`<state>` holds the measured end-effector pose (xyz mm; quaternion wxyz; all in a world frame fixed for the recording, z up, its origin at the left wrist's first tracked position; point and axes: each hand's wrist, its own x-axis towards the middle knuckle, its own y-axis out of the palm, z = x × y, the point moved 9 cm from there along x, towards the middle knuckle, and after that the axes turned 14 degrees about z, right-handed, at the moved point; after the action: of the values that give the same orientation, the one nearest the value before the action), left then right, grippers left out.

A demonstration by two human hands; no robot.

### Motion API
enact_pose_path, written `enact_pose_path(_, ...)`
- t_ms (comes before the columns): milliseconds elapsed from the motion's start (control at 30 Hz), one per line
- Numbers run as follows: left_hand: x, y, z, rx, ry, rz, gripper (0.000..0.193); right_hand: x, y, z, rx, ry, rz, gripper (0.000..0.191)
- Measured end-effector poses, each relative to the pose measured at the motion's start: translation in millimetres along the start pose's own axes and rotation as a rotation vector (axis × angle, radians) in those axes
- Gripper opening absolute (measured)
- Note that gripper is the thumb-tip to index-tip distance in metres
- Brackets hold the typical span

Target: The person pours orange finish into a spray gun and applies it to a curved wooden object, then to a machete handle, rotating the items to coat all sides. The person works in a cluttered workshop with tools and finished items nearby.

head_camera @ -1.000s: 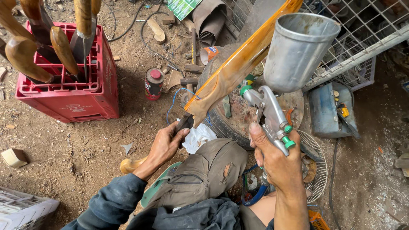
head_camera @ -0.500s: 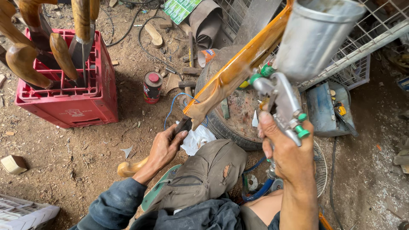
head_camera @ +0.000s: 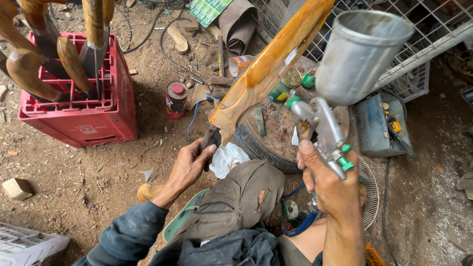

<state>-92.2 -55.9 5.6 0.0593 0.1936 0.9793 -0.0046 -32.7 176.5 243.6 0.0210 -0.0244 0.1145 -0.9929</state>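
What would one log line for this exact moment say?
left hand: grips lower end of glossy wooden piece | right hand: holds spray gun, metal cup on top | red crate at left

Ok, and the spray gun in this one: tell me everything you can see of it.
The spray gun is a bare metal gravity-feed type: a dull grey, slightly battered cup sits tilted on top of a silvery body. A green ring marks the nozzle end, and green knobs stick out at the back. The right hand grips its handle, one finger on the trigger. The nozzle points toward the glossy amber wooden piece, close to it but apart. A blue hose shows just below the hand.
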Motion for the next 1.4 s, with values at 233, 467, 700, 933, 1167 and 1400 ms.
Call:
enact_pose_path(233, 2, 2, -10, 0.061, -0.015, -0.011, 0.035, -14, 6, -20, 0.0, 0.115, 0.034, 0.022)
enact_pose_path(467, 5, 8, -10, 0.016, -0.01, 0.023, 0.036, -21, 2, -25, 0.016, 0.186, 0.042, 0.023)
enact_pose_path(700, 6, 11, -4, -0.065, 0.001, 0.051, 0.034, -10, -15, -7, 0.071, 0.074, -0.06, 0.022)
enact_pose_path(933, 3, 12, -1, -0.029, -0.033, 0.062, 0.034, -4, -28, 15, 0.08, -0.033, -0.115, 0.022)
enact_pose_path(1167, 0, 11, 3, -0.051, -0.043, 0.066, 0.033, 1, -31, 44, 0.061, -0.14, -0.132, 0.026)
enact_pose_path(1400, -2, 6, 5, 0.001, -0.043, 0.04, 0.031, 10, -27, 34, 0.03, -0.138, -0.062, 0.023)
